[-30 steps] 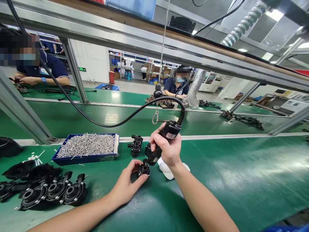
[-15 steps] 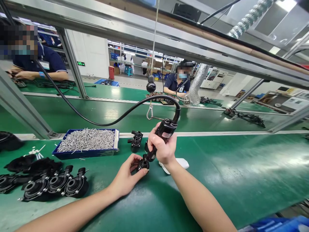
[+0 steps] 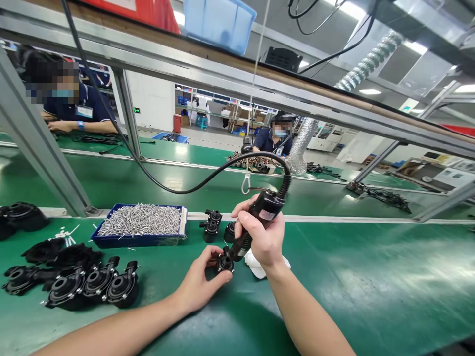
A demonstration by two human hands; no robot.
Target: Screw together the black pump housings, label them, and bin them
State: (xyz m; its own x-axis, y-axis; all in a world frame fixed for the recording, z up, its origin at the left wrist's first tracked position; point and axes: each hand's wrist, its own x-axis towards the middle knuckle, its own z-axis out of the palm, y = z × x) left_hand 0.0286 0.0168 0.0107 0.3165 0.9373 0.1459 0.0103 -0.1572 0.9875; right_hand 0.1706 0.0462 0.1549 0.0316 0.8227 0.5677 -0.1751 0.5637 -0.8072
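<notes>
My left hand (image 3: 206, 279) is closed around a small black pump housing (image 3: 224, 263) on the green bench, thumb in front and fingers behind. My right hand (image 3: 265, 237) grips a black corded electric screwdriver (image 3: 261, 212), tilted so that its lower end is down at the housing's right side. Whether its tip touches a screw is too small to tell. Just behind stand two small black housings (image 3: 211, 225), with another black part (image 3: 229, 231) partly hidden by the screwdriver. A white object (image 3: 256, 264) lies partly behind my right wrist.
A blue tray (image 3: 139, 241) full of silver screws stands at the bench's back left. Several finished-looking black pump housings (image 3: 122, 287) lie at the left. A cable (image 3: 178, 190) loops across, near a hanging hook (image 3: 246, 184). Two people sit beyond the metal frame.
The camera view has tilted up and shifted slightly. The screwdriver leans over more, its top end farther right. My left hand still holds the same housing.
</notes>
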